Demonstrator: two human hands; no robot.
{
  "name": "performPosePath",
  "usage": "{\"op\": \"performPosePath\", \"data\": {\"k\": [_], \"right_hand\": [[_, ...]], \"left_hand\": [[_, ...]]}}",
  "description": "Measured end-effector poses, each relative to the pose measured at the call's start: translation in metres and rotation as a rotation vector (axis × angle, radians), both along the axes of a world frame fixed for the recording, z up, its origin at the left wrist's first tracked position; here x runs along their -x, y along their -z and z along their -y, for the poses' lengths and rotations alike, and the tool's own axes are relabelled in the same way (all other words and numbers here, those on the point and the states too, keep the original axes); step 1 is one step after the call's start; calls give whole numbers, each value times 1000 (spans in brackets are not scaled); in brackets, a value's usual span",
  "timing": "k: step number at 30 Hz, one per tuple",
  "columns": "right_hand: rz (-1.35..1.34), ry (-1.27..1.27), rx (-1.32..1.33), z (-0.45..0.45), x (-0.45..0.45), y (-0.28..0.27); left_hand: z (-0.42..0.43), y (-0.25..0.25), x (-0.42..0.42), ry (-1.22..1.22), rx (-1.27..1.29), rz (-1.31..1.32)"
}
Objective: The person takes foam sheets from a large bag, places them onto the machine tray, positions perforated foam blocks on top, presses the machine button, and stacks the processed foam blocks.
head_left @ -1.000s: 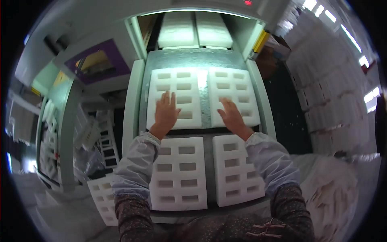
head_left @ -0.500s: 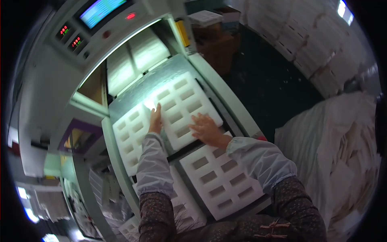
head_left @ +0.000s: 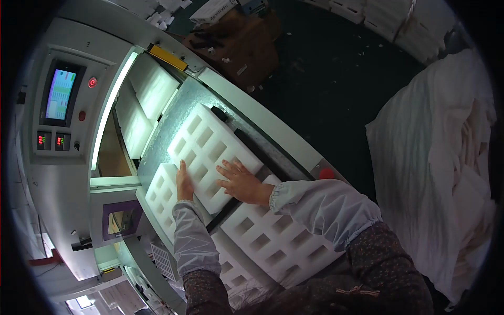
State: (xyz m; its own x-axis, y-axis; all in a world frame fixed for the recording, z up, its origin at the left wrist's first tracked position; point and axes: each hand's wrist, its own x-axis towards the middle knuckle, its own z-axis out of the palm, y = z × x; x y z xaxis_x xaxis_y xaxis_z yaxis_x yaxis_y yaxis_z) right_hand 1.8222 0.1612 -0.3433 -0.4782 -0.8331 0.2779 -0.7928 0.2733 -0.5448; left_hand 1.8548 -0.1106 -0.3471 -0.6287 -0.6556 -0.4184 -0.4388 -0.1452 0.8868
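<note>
A white foam insert with rectangular pockets lies on the metal bed of a machine. Stretched along its left edge, beside a second foam insert, is my left hand, open with its fingers pointing up the bed. My right hand rests open on the lower right part of the first insert, fingers spread over its pockets. Closer to my body are another pocketed insert under my right forearm and one more, partly hidden by my left sleeve.
Ahead, the lit machine opening holds white foam pieces. A control panel with a screen is at left. A red button sits on the right rail. Right of it stands a white-covered stack; a brown box is beyond.
My view has turned, so the control panel now appears farther left and lower. Both hands stay at the same foam insert, which now sits at a steeper angle in view.
</note>
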Motion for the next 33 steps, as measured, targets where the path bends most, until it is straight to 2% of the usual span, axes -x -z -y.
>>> {"op": "performPosePath", "data": {"k": [5,7,9,10,11,13,15,18,22,24,25,29,33], "right_hand": [[-5,-20,37,-2,4,-6],[13,-31,15,-11,13,-14],[-49,15,368,-42,32,-38],[-26,-51,285,-74,49,-54],[4,54,465,-98,57,-51],[48,171,416,-176,68,-74],[56,344,205,-249,53,-91],[141,413,72,-330,-10,-79],[163,383,-33,-342,-66,-52],[156,511,-72,-318,-72,-50],[143,479,-45,-314,-73,-46],[0,509,-353,-306,-71,-22],[63,492,-410,-302,-69,-29]], "left_hand": [[-5,-11,3,46,199,103],[0,-18,8,40,440,125],[3,-17,11,39,666,152],[1,-16,11,41,777,163],[-4,-15,10,43,889,167],[-39,-64,-6,77,801,19],[-90,-125,-36,135,704,-104],[-152,-189,-96,181,652,-207],[-214,-216,-163,97,540,-290],[-245,-220,-188,49,397,-303],[-257,-219,-200,25,378,-324],[-304,-236,-236,-78,389,-322],[-339,-248,-257,-102,333,-342]]}}
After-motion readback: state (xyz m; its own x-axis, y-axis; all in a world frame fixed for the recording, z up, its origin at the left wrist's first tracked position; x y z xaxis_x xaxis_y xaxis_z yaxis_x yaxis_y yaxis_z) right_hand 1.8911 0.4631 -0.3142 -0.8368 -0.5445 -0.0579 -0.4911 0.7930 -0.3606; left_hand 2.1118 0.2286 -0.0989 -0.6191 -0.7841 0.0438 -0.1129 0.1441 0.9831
